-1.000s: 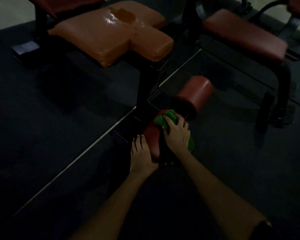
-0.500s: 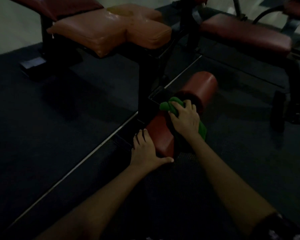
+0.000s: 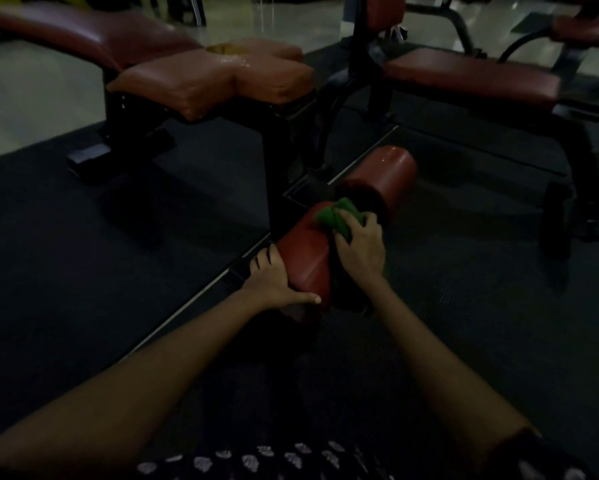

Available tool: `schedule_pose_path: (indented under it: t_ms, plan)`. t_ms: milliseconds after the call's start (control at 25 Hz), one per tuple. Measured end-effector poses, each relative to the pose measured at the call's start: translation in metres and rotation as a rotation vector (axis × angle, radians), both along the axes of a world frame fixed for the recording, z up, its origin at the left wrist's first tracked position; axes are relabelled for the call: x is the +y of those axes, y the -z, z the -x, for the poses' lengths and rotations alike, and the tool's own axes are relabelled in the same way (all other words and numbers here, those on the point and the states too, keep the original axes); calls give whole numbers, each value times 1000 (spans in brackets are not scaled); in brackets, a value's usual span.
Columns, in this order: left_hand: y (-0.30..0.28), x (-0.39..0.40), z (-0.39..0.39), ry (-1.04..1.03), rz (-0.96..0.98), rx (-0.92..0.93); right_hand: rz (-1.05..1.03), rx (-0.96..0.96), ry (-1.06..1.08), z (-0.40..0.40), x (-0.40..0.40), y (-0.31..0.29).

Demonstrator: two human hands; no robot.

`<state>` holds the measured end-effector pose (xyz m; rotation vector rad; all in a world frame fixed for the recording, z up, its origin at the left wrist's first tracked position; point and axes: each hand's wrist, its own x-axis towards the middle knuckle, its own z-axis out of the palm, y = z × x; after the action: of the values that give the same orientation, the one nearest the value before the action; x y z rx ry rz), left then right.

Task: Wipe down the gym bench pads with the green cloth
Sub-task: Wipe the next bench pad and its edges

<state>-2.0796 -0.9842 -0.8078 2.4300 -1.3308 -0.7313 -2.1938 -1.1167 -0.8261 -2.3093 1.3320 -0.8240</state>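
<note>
A: Lower centre?
B: Left hand (image 3: 273, 279) grips the near roller (image 3: 305, 258); right hand (image 3: 360, 251) clutches the cloth (image 3: 336, 216), bunched on the roller's far end, mid-frame.
A: Beyond?
B: Far roller (image 3: 388, 174); seat pad (image 3: 215, 81), upper centre.

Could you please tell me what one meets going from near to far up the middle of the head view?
Left hand → near roller pad → green cloth → far roller pad → T-shaped seat pad
</note>
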Motion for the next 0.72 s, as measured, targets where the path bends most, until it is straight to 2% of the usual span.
schedule_pose_path:
  t_ms: [120, 360, 480, 560, 640, 720]
  plan:
    - [0, -1, -3, 30, -24, 64, -192, -93, 137, -5, -38, -8]
    - [4, 1, -1, 2, 28, 62, -48, -198, -11, 10, 53, 21]
    - [5, 3, -1, 21, 49, 75, -54, -171, 31, 10, 16, 20]
    - [4, 1, -3, 20, 30, 66, -160, -237, 129, 8, -17, 18]
    - [1, -10, -13, -92, 92, 109, -237, -336, 188, 5, -19, 18]
    - [0, -28, -21, -269, 226, 202, -229, -390, 190, 5, 15, 27]
